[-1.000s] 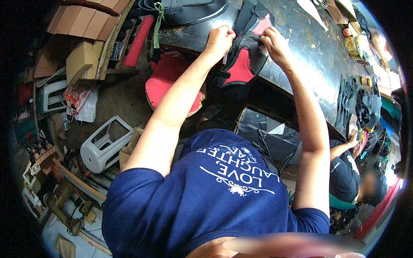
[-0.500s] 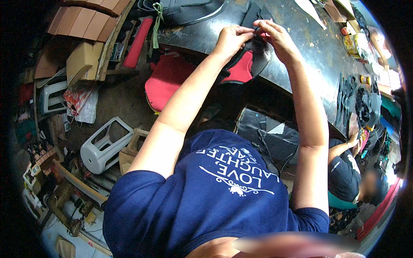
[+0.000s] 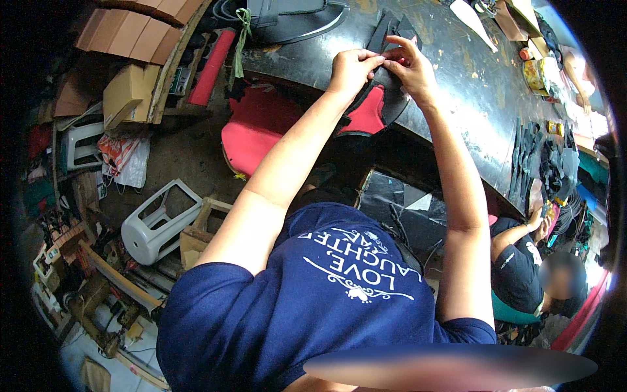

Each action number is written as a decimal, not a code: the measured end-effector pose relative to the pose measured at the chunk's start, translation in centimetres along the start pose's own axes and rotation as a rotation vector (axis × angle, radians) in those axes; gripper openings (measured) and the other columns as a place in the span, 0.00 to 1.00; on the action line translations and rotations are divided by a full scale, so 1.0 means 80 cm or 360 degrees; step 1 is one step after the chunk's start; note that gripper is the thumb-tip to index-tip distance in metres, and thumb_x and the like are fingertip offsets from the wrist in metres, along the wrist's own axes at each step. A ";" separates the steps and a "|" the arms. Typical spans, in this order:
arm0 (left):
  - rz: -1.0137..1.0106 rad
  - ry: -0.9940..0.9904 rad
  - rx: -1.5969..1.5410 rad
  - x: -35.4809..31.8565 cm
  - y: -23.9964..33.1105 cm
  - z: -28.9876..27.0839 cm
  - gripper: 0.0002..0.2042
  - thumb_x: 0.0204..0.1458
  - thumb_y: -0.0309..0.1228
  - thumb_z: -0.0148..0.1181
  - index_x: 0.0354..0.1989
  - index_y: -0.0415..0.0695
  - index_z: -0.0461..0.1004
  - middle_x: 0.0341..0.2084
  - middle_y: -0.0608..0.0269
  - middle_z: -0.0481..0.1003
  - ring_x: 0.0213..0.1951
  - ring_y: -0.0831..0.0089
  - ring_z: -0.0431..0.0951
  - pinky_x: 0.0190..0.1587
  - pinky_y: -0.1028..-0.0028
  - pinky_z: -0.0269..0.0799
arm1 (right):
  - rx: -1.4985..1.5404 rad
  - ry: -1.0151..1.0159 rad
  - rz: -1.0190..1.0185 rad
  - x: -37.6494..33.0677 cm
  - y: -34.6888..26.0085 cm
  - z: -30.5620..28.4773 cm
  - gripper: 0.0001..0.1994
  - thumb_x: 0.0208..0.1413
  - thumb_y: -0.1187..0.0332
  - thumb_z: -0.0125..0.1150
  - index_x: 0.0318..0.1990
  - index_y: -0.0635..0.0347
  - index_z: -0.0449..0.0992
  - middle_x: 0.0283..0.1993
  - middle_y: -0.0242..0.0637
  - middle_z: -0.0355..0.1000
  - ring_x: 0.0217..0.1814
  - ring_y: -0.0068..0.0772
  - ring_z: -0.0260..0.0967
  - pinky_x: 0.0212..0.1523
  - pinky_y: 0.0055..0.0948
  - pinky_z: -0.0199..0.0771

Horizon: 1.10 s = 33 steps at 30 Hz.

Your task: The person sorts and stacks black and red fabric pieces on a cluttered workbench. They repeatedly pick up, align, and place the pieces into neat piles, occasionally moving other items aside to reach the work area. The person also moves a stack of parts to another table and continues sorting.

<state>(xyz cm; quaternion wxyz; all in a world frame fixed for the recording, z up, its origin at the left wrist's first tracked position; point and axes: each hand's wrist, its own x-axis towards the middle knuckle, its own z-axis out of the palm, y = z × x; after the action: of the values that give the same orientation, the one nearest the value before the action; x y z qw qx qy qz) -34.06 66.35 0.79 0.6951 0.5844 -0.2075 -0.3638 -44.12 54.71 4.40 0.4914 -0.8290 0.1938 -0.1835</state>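
My left hand point(image 3: 353, 72) and my right hand point(image 3: 414, 72) meet fingertip to fingertip over the edge of the black table. Each is closed in a pinch, and what lies between the fingertips is too small to make out. Just below them a black-and-red sewn piece point(image 3: 366, 116) lies partly over the table's edge, its upper part hidden by my hands. Dark flat strips point(image 3: 385, 27) stick out beyond my fingers on the tabletop. A larger red piece with a dark rim point(image 3: 251, 140) is left of my left forearm, below the tabletop.
The black table point(image 3: 450, 85) carries a large black bag-like item point(image 3: 294, 23) at the back left and black straps point(image 3: 522, 153) at the right. A co-worker point(image 3: 522, 261) sits at the right. A grey plastic stool point(image 3: 157, 225) lies tipped at the left, near cardboard boxes point(image 3: 127, 95).
Both hands have shifted slightly down in the picture, and their fingertips have come together. Some of my right hand's fingers are now lifted. The co-worker's head has moved a little.
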 end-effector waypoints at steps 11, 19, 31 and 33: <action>0.0128 -0.0041 0.0838 0.014 0.018 -0.007 0.05 0.46 0.27 0.64 0.29 0.38 0.80 0.18 0.55 0.78 0.18 0.71 0.77 0.26 0.74 0.73 | -0.1250 0.0387 -0.0681 0.000 -0.005 0.021 0.08 0.43 0.69 0.63 0.34 0.47 0.79 0.27 0.29 0.70 0.38 0.36 0.69 0.66 0.53 0.53; 0.1095 0.0331 0.1360 -0.006 0.009 0.005 0.04 0.43 0.26 0.64 0.26 0.40 0.77 0.26 0.54 0.74 0.31 0.57 0.77 0.35 0.64 0.73 | -0.1266 0.0359 -0.0577 0.004 0.002 0.020 0.05 0.45 0.66 0.62 0.30 0.50 0.80 0.29 0.33 0.71 0.41 0.38 0.70 0.66 0.53 0.52; -0.0146 -0.0019 -0.0319 0.009 -0.010 0.001 0.04 0.52 0.27 0.60 0.31 0.40 0.78 0.25 0.69 0.76 0.26 0.83 0.73 0.32 0.83 0.67 | -0.0338 0.0469 -0.0221 -0.007 0.012 0.020 0.05 0.44 0.73 0.65 0.31 0.60 0.77 0.29 0.36 0.72 0.33 0.34 0.71 0.38 0.28 0.71; -0.0166 -0.0039 -0.0421 0.008 -0.011 0.000 0.04 0.52 0.28 0.60 0.31 0.41 0.78 0.24 0.70 0.75 0.25 0.84 0.71 0.30 0.85 0.65 | -0.0412 0.0457 -0.0299 -0.012 0.012 0.021 0.06 0.43 0.72 0.66 0.29 0.61 0.77 0.29 0.36 0.72 0.32 0.32 0.71 0.37 0.26 0.71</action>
<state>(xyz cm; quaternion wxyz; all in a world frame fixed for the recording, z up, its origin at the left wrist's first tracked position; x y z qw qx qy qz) -33.86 65.81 -0.12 0.7435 0.4933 -0.1354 -0.4307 -44.22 56.00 2.72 0.3289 -0.8650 0.2057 -0.3181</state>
